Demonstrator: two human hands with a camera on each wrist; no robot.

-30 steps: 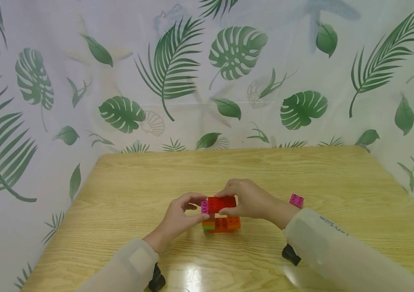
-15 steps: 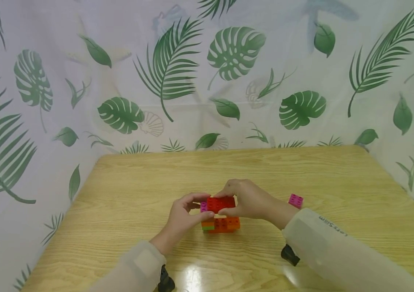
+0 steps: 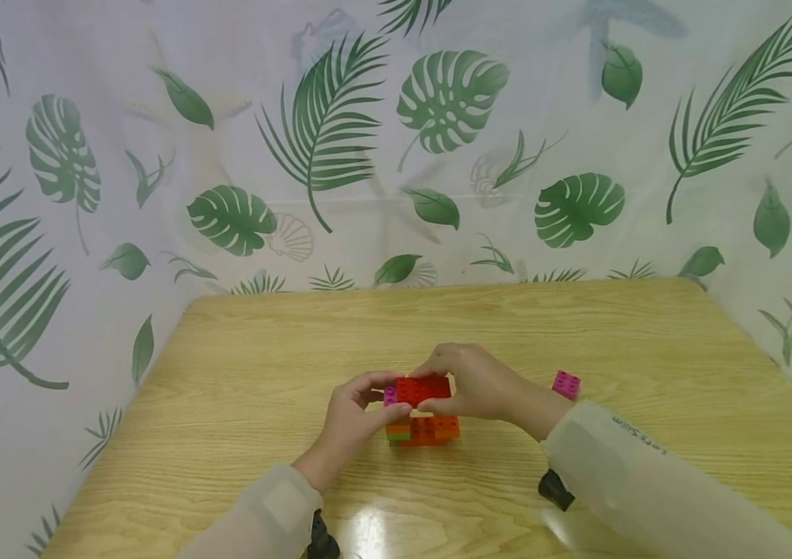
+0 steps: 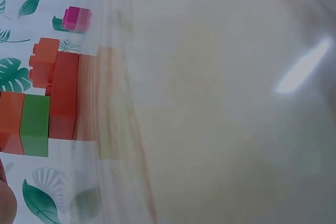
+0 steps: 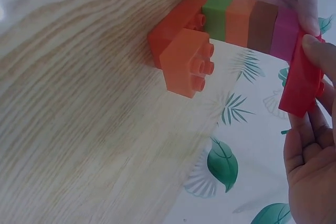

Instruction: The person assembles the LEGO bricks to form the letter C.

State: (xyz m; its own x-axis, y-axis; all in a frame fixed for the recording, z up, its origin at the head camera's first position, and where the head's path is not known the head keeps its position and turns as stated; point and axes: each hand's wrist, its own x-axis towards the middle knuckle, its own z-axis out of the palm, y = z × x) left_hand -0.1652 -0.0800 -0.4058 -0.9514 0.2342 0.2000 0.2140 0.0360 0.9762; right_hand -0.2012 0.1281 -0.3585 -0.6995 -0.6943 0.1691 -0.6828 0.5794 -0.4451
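A long red toy building brick [image 3: 424, 391] lies across the top of a small tower, overhanging to the right. Below it, the right wrist view shows a magenta brick [image 5: 284, 32], a brown brick [image 5: 262, 26], an orange brick [image 5: 237, 20] and a green brick [image 5: 214, 15]. The tower rises from a lower red brick [image 5: 173, 27], which carries another orange brick [image 5: 185, 61] at its other end. My left hand [image 3: 352, 413] pinches the top red brick at its left end, beside the magenta one. My right hand [image 3: 476, 382] grips that red brick's right part between thumb and fingers.
A loose magenta brick [image 3: 567, 384] lies on the wooden table [image 3: 284, 334], beyond my right forearm. A white curtain [image 3: 368, 155] with green leaves hangs behind the table and along its sides.
My left hand has shifted slightly right, its thumb moving from the magenta brick onto the left end of the top red brick. My right hand keeps its grip almost unmoved.
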